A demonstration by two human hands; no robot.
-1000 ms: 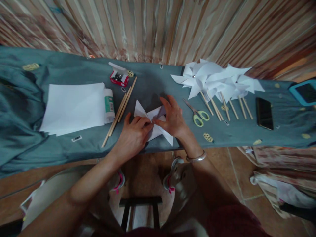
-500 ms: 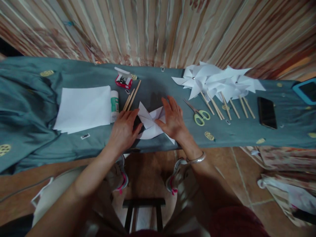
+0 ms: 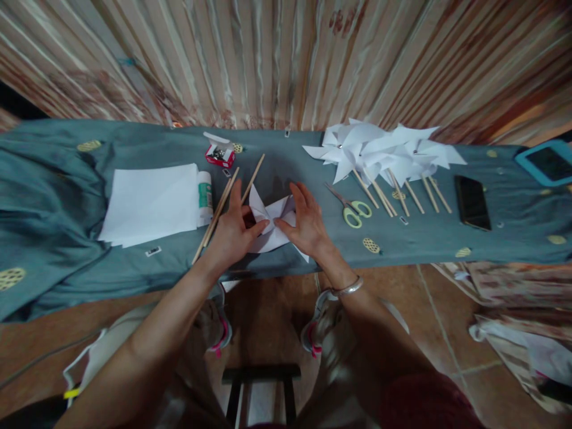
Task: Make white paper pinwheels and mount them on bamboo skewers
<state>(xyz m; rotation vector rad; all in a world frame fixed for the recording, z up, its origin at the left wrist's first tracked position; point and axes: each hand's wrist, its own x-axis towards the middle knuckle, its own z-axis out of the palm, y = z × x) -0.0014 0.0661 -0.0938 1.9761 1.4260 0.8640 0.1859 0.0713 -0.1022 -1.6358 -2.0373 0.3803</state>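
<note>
A white paper pinwheel (image 3: 271, 238) lies at the table's front edge between my two hands, its blades folded in toward the middle. My left hand (image 3: 232, 235) grips its left side, thumb pressed near the centre and index finger stretched away over the cloth. From the right, my right hand (image 3: 308, 223) holds the pinwheel, with its thumb close to the centre and its fingers along the far right blade. The undersides of both hands are hidden. Thin wooden sticks (image 3: 222, 205) lie right beside my left hand, partly covered by it.
Left of the sticks are a glue stick (image 3: 205, 199) and white paper sheets (image 3: 149, 202). A red box of small metal pins (image 3: 220, 152) sits open behind. To the right lie green-handled scissors (image 3: 354, 211), finished pinwheels on sticks (image 3: 375, 146), a black phone (image 3: 472, 202) and a blue-framed device (image 3: 547, 161).
My left thumb has moved right onto the pinwheel's middle, and its index finger now points away. Sticks beside that hand have shifted, some reaching nearer the front edge. The view has tilted slightly.
</note>
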